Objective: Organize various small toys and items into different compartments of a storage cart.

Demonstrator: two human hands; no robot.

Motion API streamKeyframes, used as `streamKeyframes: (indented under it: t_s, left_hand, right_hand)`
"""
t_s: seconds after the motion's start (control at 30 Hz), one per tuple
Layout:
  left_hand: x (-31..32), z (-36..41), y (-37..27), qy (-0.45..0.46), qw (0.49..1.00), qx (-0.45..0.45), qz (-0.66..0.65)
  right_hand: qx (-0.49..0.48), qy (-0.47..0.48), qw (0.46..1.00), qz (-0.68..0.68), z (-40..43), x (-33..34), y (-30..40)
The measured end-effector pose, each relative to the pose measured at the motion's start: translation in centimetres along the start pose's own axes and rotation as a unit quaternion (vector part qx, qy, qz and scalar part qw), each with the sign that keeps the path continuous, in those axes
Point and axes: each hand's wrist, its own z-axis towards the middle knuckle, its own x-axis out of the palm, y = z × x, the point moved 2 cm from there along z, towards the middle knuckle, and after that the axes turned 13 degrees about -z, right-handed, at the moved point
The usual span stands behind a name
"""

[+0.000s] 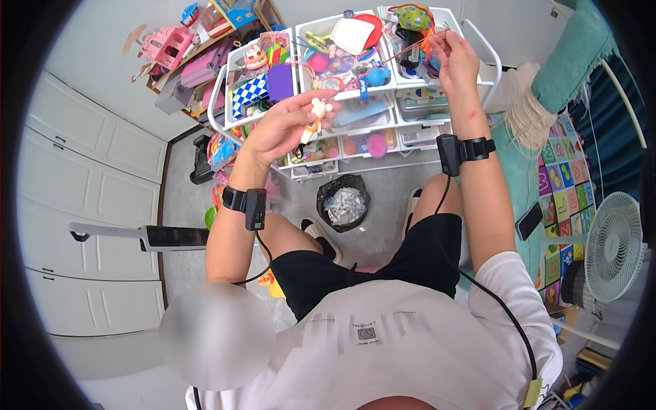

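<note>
My left hand [289, 123] holds a small cream bear-shaped figure [319, 114] with an orange part, its fingers spread around it above the front of the white storage cart. A thin red cord [389, 60] stretches from near the figure up to my right hand [453, 56], which pinches its far end over the cart's right bin. Below the cord, the middle bin [353, 94] holds mixed small toys, a white notepad [352, 36], a red plate-like thing [373, 32] and a blue round toy [378, 77].
A black-bagged waste bin [343, 202] stands on the floor between my feet. Left of it are a shelf with pink toys [166, 47] and a vacuum-like appliance [174, 238]. To the right lie a phone [529, 221], a rope-wound post [530, 123] and a fan [614, 246].
</note>
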Motion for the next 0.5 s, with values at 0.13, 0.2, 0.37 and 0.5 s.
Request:
streamKeyframes:
  t_s: [0.13, 0.2, 0.37, 0.5]
  left_hand:
    - [2.5, -2.0, 0.5, -0.003, 0.999, 0.038, -0.029]
    - [3.6, -3.0, 0.5, 0.019, 0.996, 0.073, -0.043]
    - [5.7, -5.5, 0.9, 0.012, 0.992, 0.125, -0.032]
    - [7.2, -7.5, 1.4, -0.002, 0.983, 0.172, -0.066]
  right_hand:
    - [-0.007, 0.000, 1.000, -0.012, -1.4, -0.4, 0.5]
    - [-0.006, -0.001, 1.000, -0.024, -2.4, -0.3, 0.8]
    - [-0.022, 0.070, 0.987, -0.144, -7.0, 1.3, 1.8]
    - [-0.228, 0.124, 0.836, -0.483, -14.7, 4.3, 4.1]
